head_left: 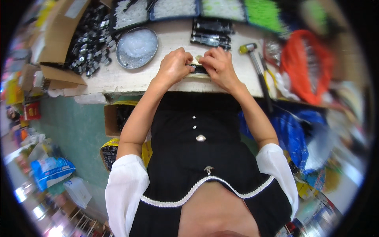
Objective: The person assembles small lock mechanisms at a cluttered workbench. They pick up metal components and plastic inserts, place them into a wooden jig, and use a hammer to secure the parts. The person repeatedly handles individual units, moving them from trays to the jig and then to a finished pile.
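A small black, shiny part [198,69] lies low at the near edge of the table, between my hands. My left hand [173,66] is closed, its fingertips gripping the left end of this part. At the other end, my right hand [221,68] has its fingers bent together on the part; whether they also pinch something smaller is hidden. A tiny pale piece [198,58] shows between the fingertips of both hands. Just beyond them, several long black casings [211,33] are laid in a stack.
A round metal dish [137,47] of clear small pieces stands left, beside a heap of black-and-silver parts [91,47] and a cardboard box [59,33]. Trays of white pieces [173,8] and green pieces [263,15] line the back. Right are a hammer [258,73], yellow-handled pliers [269,71] and a red bag [308,67].
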Action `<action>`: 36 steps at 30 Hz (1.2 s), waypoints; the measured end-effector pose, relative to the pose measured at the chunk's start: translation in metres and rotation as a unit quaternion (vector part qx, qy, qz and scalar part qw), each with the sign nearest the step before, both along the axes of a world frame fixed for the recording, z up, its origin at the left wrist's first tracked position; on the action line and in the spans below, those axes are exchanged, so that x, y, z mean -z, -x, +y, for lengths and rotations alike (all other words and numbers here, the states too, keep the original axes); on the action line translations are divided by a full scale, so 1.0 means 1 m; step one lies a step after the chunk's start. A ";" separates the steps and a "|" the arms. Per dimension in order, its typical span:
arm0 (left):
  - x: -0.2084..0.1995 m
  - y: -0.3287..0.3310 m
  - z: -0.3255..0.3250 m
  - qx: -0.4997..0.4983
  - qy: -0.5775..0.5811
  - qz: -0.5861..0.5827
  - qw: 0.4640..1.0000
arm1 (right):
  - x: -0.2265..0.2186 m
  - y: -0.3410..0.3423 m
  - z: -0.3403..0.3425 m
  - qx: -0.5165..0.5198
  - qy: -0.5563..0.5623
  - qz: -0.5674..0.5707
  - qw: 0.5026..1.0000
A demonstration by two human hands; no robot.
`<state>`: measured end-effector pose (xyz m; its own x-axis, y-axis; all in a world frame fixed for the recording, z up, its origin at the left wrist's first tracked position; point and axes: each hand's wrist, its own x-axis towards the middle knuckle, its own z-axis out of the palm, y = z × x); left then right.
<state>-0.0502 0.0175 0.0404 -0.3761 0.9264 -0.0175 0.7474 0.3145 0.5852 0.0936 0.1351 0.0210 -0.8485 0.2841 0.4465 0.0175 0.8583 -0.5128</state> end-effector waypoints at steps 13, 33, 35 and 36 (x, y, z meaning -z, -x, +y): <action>-0.020 0.036 0.039 0.109 0.067 -0.094 0.987 | -0.017 -0.082 0.088 0.169 -0.011 0.062 0.984; -0.006 0.067 0.210 0.024 -0.050 0.158 0.986 | -0.001 -0.094 0.161 0.364 -0.104 -0.218 0.900; -0.006 0.072 0.208 0.027 -0.090 0.124 0.988 | 0.000 -0.094 0.164 0.364 -0.099 -0.218 0.900; -0.006 0.072 0.208 0.018 -0.092 0.120 0.988 | 0.000 -0.095 0.165 0.365 -0.098 -0.219 0.900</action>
